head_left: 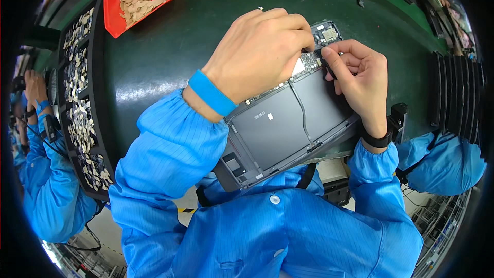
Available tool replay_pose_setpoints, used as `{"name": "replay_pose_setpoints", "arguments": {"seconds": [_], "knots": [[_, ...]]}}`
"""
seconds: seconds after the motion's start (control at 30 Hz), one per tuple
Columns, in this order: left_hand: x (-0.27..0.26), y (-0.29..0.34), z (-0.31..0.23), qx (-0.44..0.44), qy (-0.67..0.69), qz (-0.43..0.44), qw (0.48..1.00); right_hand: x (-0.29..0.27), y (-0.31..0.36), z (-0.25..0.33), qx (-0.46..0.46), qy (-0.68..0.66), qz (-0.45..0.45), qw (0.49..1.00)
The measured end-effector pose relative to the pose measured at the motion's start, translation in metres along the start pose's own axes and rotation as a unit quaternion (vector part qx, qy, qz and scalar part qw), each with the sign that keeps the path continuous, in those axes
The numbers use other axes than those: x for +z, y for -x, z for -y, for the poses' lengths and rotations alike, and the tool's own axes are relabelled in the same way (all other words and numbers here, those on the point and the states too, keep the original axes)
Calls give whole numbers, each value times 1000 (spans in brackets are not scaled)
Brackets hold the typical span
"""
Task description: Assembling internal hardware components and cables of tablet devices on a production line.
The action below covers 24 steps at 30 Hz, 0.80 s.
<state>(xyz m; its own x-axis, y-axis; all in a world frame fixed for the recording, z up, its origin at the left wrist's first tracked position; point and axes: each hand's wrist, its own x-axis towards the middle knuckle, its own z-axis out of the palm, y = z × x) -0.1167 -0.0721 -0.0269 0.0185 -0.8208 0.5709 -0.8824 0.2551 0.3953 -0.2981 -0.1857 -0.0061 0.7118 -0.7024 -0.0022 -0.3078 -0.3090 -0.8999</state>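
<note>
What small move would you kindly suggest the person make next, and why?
I would probably ease the left hand slightly back from the circuit board: its fingertips are mostly hidden here, so their contact cannot be checked, and the right hand is close beside it over the opened device.

An opened dark-grey tablet is lying slantwise over the green desk's near edge, innards facing up; a broad flat battery is filling its middle; a thin dark cable is crossing lengthwise; the circuit board is showing partly.

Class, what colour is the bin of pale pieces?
The bin is red, best seen in the head view.
</note>
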Motion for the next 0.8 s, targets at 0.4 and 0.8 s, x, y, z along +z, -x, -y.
{"name": "replay_pose_setpoints", "arguments": {"seconds": [0.4,0.8], "knots": [[1,-1,0,-7,0,6,1000,0,-1,2,8,-3,4,1000],[2,-1,0,-3,-15,4,1000,-1,-2,0,-7,27,19,999]]}}
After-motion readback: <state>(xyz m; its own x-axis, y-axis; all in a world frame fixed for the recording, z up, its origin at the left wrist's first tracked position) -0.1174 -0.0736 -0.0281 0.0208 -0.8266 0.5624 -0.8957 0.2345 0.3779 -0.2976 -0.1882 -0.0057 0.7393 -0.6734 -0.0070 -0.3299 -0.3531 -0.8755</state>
